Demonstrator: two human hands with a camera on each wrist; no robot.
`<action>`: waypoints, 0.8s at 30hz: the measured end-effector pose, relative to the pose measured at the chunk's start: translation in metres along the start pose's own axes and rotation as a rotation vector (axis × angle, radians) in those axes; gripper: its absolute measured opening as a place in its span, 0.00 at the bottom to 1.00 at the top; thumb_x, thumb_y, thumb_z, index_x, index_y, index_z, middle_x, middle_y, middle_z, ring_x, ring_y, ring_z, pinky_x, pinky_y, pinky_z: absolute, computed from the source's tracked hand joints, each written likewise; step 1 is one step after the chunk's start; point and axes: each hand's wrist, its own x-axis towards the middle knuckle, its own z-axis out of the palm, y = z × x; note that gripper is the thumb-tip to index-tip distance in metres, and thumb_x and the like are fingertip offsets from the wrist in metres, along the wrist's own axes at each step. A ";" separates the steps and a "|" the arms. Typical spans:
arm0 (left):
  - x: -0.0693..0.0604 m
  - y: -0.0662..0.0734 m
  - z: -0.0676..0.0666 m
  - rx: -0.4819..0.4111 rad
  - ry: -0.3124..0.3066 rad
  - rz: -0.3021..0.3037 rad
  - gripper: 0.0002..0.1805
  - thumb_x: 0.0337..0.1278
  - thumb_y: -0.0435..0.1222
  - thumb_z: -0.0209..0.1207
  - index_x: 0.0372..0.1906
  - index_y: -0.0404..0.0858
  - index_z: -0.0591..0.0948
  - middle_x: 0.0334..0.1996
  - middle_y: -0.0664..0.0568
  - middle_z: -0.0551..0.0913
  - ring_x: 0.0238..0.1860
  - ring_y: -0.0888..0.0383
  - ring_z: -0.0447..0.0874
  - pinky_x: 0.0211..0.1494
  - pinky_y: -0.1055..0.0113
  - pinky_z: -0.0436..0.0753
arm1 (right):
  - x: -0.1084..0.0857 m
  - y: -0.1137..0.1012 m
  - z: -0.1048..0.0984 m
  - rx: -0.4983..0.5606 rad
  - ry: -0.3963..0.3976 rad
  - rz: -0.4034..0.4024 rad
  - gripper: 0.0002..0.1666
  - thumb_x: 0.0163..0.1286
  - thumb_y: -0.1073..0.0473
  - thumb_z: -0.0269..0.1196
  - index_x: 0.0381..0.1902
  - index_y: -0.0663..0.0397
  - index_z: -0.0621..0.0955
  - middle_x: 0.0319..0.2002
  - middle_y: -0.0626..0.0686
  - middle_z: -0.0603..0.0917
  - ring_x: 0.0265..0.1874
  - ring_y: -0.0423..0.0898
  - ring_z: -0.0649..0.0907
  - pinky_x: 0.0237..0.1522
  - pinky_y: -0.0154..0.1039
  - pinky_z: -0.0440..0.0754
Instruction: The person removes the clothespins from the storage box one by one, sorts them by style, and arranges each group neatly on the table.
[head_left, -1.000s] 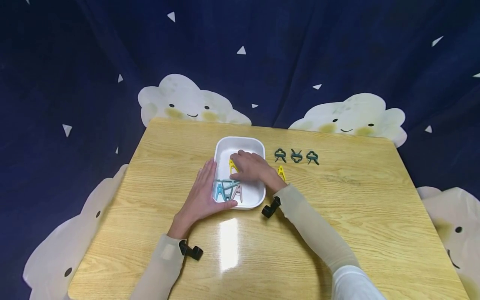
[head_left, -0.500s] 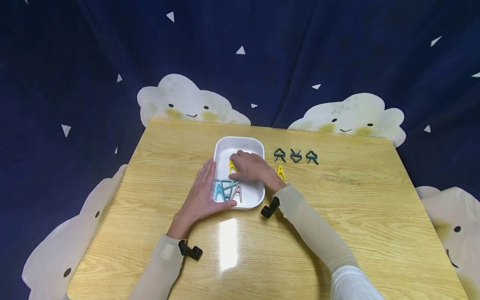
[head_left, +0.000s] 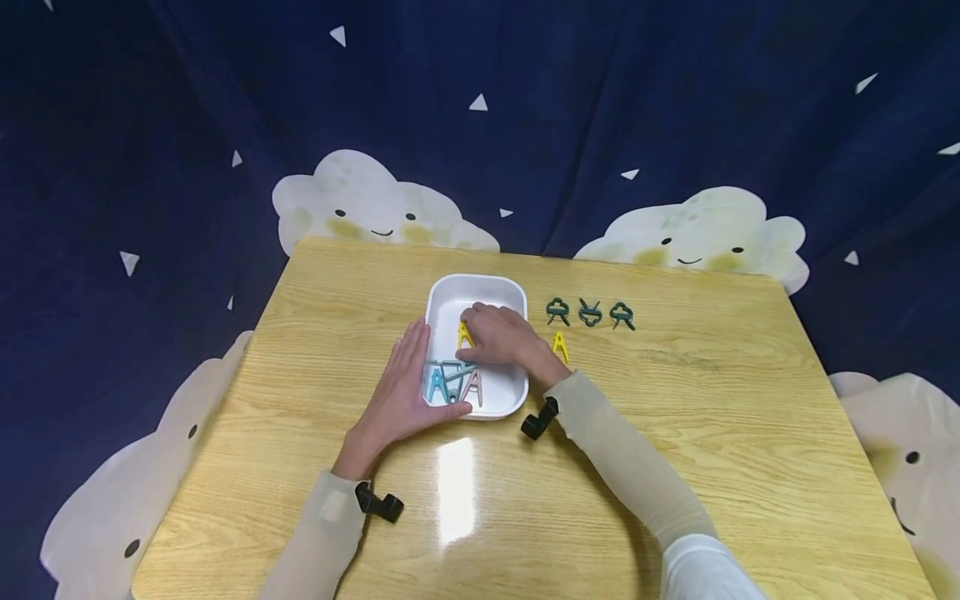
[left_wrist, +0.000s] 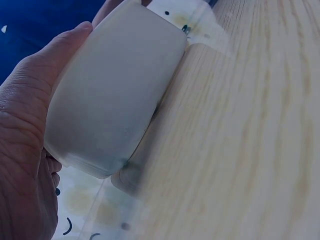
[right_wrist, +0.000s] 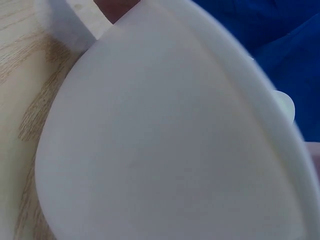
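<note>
A white tray (head_left: 514,400) stands on the wooden table. My left hand (head_left: 401,387) lies along its left side with straight fingers, the thumb stretched over the front rim; in the left wrist view the hand (left_wrist: 25,115) rests against the tray's wall (left_wrist: 115,85). Inside the tray, my right hand (head_left: 498,335) pinches a yellow clip (head_left: 463,335) between thumb and fingers. Near the tray's front left corner lie a light blue clip (head_left: 437,385), a pink clip (head_left: 473,387) and grey-green clips (head_left: 459,372). The right wrist view shows mostly the tray's outer wall (right_wrist: 150,135).
Right of the tray, three dark green clips (head_left: 558,312) lie in a row on the table (head_left: 712,375). Another yellow clip (head_left: 560,347) lies just in front of them, beside my right wrist. A dark blue curtain with cloud shapes hangs behind the table.
</note>
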 end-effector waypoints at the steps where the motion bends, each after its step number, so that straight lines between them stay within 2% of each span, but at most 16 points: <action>1: 0.000 0.000 0.000 0.002 -0.001 0.000 0.79 0.41 0.77 0.67 0.85 0.39 0.38 0.86 0.44 0.41 0.85 0.52 0.34 0.87 0.53 0.42 | 0.000 0.000 0.000 -0.005 0.003 -0.002 0.24 0.65 0.34 0.70 0.38 0.45 0.78 0.34 0.46 0.76 0.35 0.45 0.77 0.35 0.42 0.78; 3: 0.000 0.000 0.000 0.003 -0.001 -0.001 0.79 0.41 0.77 0.66 0.85 0.39 0.38 0.86 0.44 0.41 0.85 0.52 0.34 0.87 0.53 0.42 | -0.001 0.000 0.000 -0.004 0.007 -0.002 0.24 0.65 0.34 0.69 0.39 0.46 0.79 0.35 0.47 0.76 0.35 0.45 0.77 0.36 0.42 0.79; 5: 0.000 0.000 0.000 0.003 0.000 -0.002 0.79 0.41 0.77 0.66 0.86 0.39 0.38 0.86 0.45 0.41 0.85 0.53 0.33 0.87 0.53 0.42 | -0.001 0.000 -0.001 0.010 0.010 0.002 0.27 0.65 0.34 0.70 0.45 0.49 0.81 0.37 0.47 0.78 0.37 0.45 0.77 0.39 0.43 0.81; 9: 0.000 0.000 0.001 -0.001 0.002 0.001 0.79 0.41 0.77 0.67 0.86 0.39 0.39 0.86 0.46 0.40 0.86 0.51 0.35 0.87 0.53 0.42 | -0.002 0.000 -0.002 0.057 0.023 0.017 0.39 0.64 0.34 0.71 0.61 0.55 0.81 0.47 0.50 0.83 0.42 0.46 0.79 0.47 0.45 0.83; 11: 0.000 0.000 0.001 -0.001 0.005 0.007 0.79 0.41 0.76 0.67 0.85 0.38 0.40 0.86 0.46 0.40 0.85 0.48 0.37 0.87 0.53 0.42 | -0.002 0.000 -0.002 0.071 0.032 0.022 0.43 0.63 0.34 0.72 0.65 0.55 0.80 0.51 0.51 0.83 0.43 0.46 0.79 0.49 0.46 0.83; 13: 0.000 0.000 0.001 -0.002 0.005 0.008 0.78 0.41 0.76 0.68 0.85 0.37 0.40 0.86 0.47 0.40 0.85 0.47 0.38 0.87 0.53 0.42 | -0.003 0.000 -0.003 0.078 0.042 0.018 0.44 0.62 0.34 0.72 0.67 0.55 0.79 0.52 0.52 0.84 0.43 0.46 0.80 0.49 0.46 0.83; 18: 0.000 0.001 0.000 -0.003 -0.001 0.002 0.79 0.41 0.76 0.68 0.85 0.38 0.40 0.86 0.47 0.40 0.85 0.47 0.37 0.87 0.53 0.42 | -0.006 0.000 -0.004 0.107 0.072 -0.003 0.42 0.61 0.36 0.74 0.65 0.56 0.80 0.43 0.50 0.85 0.41 0.46 0.82 0.46 0.45 0.83; 24: 0.000 0.000 0.000 -0.011 0.002 0.003 0.78 0.41 0.76 0.67 0.85 0.37 0.40 0.86 0.46 0.40 0.85 0.48 0.37 0.87 0.53 0.42 | -0.012 0.000 -0.008 0.093 0.095 0.004 0.41 0.61 0.36 0.73 0.65 0.55 0.81 0.47 0.50 0.84 0.46 0.47 0.81 0.49 0.47 0.83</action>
